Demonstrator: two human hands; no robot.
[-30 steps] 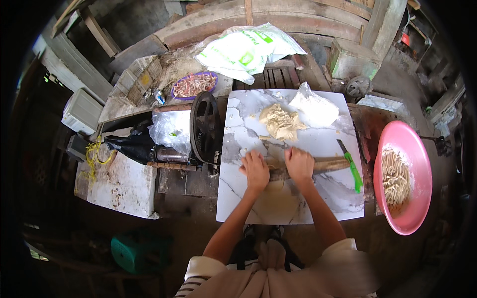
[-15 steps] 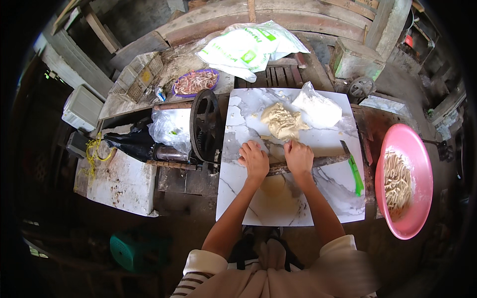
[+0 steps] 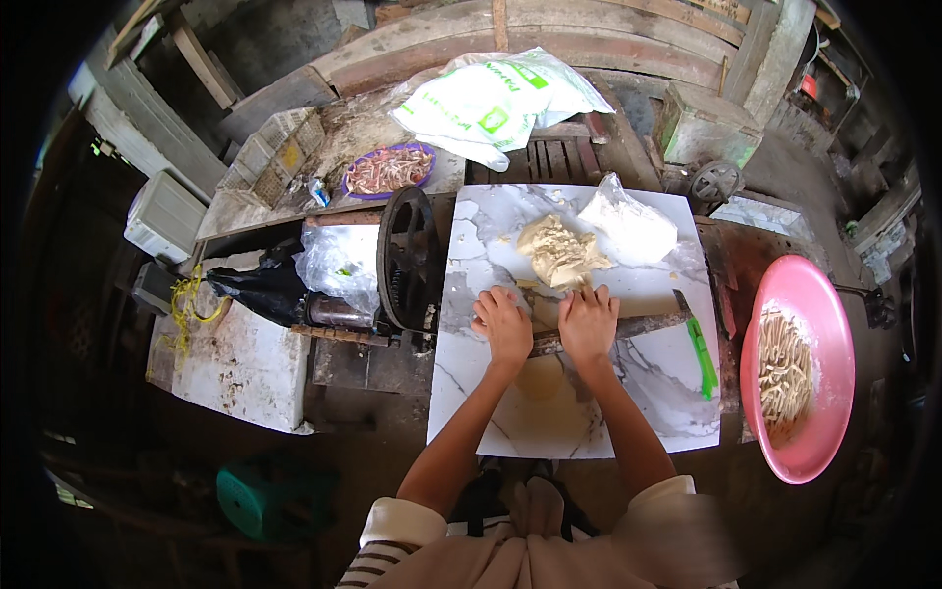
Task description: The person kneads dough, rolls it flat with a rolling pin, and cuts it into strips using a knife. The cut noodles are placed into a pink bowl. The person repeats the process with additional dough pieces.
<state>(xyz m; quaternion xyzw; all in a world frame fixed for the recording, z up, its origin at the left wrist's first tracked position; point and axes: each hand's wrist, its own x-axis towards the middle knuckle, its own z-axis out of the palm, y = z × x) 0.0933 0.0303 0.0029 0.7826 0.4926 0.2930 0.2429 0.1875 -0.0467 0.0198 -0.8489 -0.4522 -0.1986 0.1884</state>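
Observation:
My left hand (image 3: 503, 328) rests palm down on the marble-patterned board (image 3: 471, 412), fingers curled under. My right hand (image 3: 589, 326) lies beside it, a short gap away, its fingers bent down toward the board. What is under the fingers is hidden. A flat wooden stick (image 3: 650, 323) runs across the board beneath or just behind both hands; whether they grip it I cannot tell. Just beyond is a rough lump of pale dough (image 3: 559, 251), with a small dough scrap (image 3: 528, 284) nearer my left hand. A green-handled knife (image 3: 702, 355) lies to the right.
A clear bag of white powder (image 3: 631, 224) sits at the board's far right. Right of the board is a pink basin (image 3: 830, 373) with dough strips. A machine with a black wheel (image 3: 404, 260) stands left. Farther back are a purple-rimmed basket (image 3: 391, 171) and white sacks (image 3: 500, 103).
The view has tilted slightly, so the board sits lower. My right hand's fingers have shifted and look a little more spread; my left hand has barely moved.

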